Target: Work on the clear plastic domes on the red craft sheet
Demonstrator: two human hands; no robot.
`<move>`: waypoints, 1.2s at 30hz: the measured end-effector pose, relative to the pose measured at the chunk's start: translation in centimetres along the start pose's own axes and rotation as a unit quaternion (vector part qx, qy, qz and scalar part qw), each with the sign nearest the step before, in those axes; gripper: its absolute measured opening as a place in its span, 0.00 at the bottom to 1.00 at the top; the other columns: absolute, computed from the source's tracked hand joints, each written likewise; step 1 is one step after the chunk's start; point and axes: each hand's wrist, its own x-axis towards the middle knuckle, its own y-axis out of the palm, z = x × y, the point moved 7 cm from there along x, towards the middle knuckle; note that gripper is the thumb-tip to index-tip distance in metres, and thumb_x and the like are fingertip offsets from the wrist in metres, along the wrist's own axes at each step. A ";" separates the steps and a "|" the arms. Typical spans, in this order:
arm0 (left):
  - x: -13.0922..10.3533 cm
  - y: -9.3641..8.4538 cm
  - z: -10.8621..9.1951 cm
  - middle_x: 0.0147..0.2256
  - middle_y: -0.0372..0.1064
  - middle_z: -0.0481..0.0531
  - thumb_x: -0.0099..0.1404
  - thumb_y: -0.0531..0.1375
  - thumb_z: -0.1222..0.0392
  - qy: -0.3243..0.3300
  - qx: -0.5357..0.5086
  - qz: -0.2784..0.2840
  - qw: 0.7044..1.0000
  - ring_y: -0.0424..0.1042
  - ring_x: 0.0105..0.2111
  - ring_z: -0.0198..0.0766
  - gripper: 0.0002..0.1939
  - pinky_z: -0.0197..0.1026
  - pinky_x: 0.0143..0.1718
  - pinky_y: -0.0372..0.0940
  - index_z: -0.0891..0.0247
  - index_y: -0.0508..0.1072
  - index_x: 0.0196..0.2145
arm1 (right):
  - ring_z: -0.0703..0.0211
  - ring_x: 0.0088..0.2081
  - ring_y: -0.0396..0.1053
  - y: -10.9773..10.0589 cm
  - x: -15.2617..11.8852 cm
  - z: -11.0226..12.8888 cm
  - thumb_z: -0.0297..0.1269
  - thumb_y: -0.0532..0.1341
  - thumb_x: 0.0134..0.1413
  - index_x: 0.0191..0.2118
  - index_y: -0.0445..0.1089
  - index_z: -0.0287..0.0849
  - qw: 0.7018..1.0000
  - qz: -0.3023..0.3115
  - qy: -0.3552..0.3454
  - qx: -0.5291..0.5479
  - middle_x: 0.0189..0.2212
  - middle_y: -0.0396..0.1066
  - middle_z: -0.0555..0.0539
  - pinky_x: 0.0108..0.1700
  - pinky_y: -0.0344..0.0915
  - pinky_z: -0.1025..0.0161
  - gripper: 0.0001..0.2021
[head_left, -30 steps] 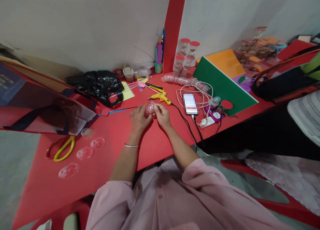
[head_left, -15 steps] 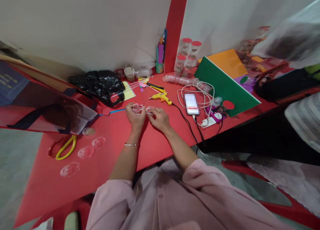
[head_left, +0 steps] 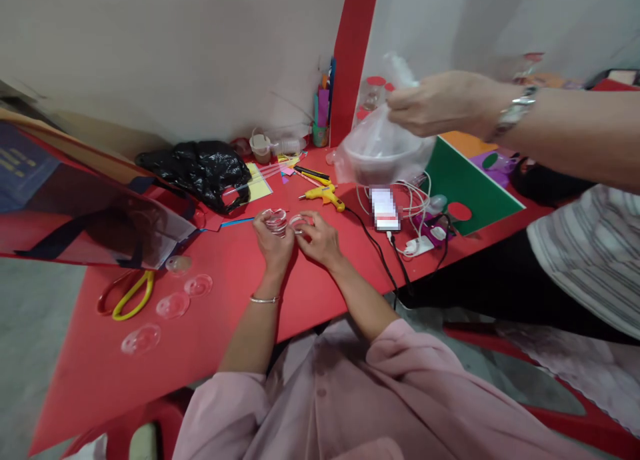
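My left hand [head_left: 275,247] is closed round a clear plastic cup piece [head_left: 276,223] above the red table [head_left: 240,267]. Just beside it, the fingers of my right hand [head_left: 320,239] pinch a clear plastic ring [head_left: 299,224]. The two pieces are close together; whether they touch is hard to tell. A yellow glue gun [head_left: 324,195] lies beyond my hands, its black cable running right. Several clear plastic domes, one of them here [head_left: 173,305], lie to the left, near yellow-handled scissors [head_left: 134,296].
Another person's hand [head_left: 430,103] holds a white plastic bag with a bowl [head_left: 383,153] over the table's right part. A phone [head_left: 384,209], white cables and a green board [head_left: 470,187] are there. A black bag [head_left: 200,173] lies back left, near a large bag [head_left: 85,193].
The other person's hand has come in from the right, bringing the white bag leftward over the table. My left hand has turned its cup piece slightly; my right hand has barely moved.
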 end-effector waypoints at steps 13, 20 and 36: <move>-0.1 -1.4 -1.2 0.60 0.67 0.63 0.63 0.67 0.66 0.004 0.023 0.018 1.000 0.69 0.65 0.51 0.29 0.58 0.68 0.66 0.57 0.62 0.58 | 0.45 0.62 0.74 -0.2 -0.5 1.4 0.39 0.65 0.63 0.62 0.74 0.46 0.999 -0.007 -0.049 -0.004 0.67 0.69 0.39 0.56 0.77 0.53 0.22; -1.3 -2.4 -0.9 0.63 0.65 0.65 0.62 0.66 0.69 0.017 0.028 0.026 0.999 0.64 0.68 0.51 0.36 0.57 0.71 0.62 0.58 0.60 0.64 | 0.42 0.58 0.76 -1.0 -1.9 2.8 0.37 0.62 0.62 0.64 0.73 0.44 0.997 -0.058 -0.036 -0.043 0.67 0.68 0.36 0.55 0.78 0.48 0.25; -1.3 -1.2 0.0 0.68 0.62 0.64 0.70 0.64 0.58 -0.009 0.027 0.090 0.996 0.62 0.71 0.52 0.31 0.57 0.72 0.61 0.55 0.61 0.68 | 0.46 0.48 0.80 -1.0 -2.4 2.8 0.40 0.60 0.63 0.52 0.80 0.43 0.990 -0.116 -0.034 -0.075 0.47 0.80 0.38 0.50 0.77 0.52 0.17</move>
